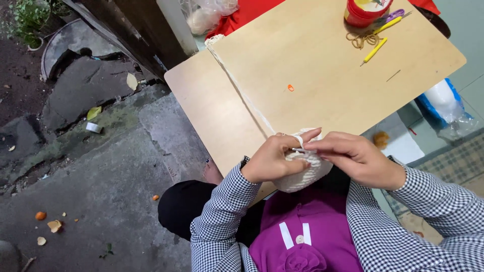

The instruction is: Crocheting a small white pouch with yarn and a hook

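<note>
A white crocheted piece [302,174] is being worked just off the near edge of the desk [322,75], above the person's lap, and both hands are closing on it. The left hand [275,160] is cupping the piece from its left side, its grip pressed together around the fabric, with the forefinger stretching up and a loop of white yarn [242,93] lying over it. The right hand [355,156] is coming in from the right, its fingers pressed together and pinching a thin crochet hook [298,149] whose tip is showing between the two hands; the handle is hidden in the hand.

The yarn is running from the piece away across the desk toward the far left corner, where it is dropping over the edge.

The near half of the desk is lying bare except for a small orange marker [290,87] sitting by itself in the middle. Along the far edge a red tub [364,14] is standing, with a tangle of tan string [359,39] just beside it and two yellow-handled hooks [375,49] lying near, well apart from the hands. A thin dark needle [394,75] is lying toward the right edge.

Left of the desk, grey stone ground [91,191] is stretching away, dotted with orange peel scraps [48,224].
</note>
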